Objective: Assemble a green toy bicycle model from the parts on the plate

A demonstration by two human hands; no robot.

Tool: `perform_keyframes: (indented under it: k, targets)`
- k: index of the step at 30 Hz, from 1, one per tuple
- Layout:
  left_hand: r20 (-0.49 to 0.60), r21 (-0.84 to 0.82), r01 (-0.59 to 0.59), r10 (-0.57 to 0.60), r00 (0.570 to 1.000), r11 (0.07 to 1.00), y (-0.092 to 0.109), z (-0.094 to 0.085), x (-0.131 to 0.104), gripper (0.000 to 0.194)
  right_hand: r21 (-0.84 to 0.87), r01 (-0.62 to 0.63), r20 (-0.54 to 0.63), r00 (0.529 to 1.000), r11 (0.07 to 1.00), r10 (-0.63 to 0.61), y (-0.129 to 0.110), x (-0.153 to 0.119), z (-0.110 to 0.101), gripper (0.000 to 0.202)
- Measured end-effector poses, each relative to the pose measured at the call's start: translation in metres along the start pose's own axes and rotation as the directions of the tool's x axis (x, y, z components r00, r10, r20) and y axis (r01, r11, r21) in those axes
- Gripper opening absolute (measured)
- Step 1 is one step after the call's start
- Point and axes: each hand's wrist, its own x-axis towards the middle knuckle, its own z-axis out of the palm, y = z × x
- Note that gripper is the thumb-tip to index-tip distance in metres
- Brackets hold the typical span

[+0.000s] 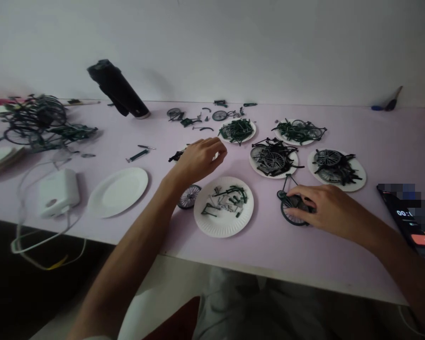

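My right hand (322, 208) grips a model bicycle's rear section, a dark spoked wheel (289, 215) with a green frame piece pointing up, low over the table's right half. Left of the middle, my left hand (203, 158) hovers with its fingers loosely curved and nothing visible in them. Dark small parts (176, 156) lie partly hidden behind that hand. Under its wrist another spoked wheel (189, 196) shows in part. Between my hands sits a fluted white paper plate (224, 229) with small green and silvery bicycle pieces (230, 198) on it.
Farther back, several paper plates hold heaped parts (236, 130), frames and wheels (274, 158). At left are a bare plate (122, 191), a white adapter (58, 193) with cables, a screwdriver (138, 155) and piled model bicycles (42, 123). A black bottle (122, 92) leans behind; a phone (407, 219) lies right.
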Motion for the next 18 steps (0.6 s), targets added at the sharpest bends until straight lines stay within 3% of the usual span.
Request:
perform_keyframes:
  k: [5,9,13,18]
  targets:
    - [-0.020,-0.128,0.122,-0.126,0.992,0.984,-0.009,0.000,-0.016,0.020,0.078,0.097,0.054,0.993,0.992,-0.101,-0.003,-0.004,0.009,0.025]
    - [0.015,-0.203,0.129,-0.129,0.992,0.971,-0.011,0.000,-0.019,0.018,0.113,0.225,-0.082,0.973,0.968,-0.216,-0.003,-0.004,0.010,0.022]
    - [0.041,-0.215,0.115,-0.108,0.993,0.970,-0.008,0.004,-0.018,0.018,0.081,0.149,-0.261,0.957,0.986,-0.123,0.007,0.001,0.009,0.020]
    - [0.062,-0.220,0.092,-0.081,0.995,0.971,-0.003,0.007,-0.017,0.028,0.067,0.116,-0.313,0.946,0.991,-0.089,0.031,0.009,0.014,0.018]
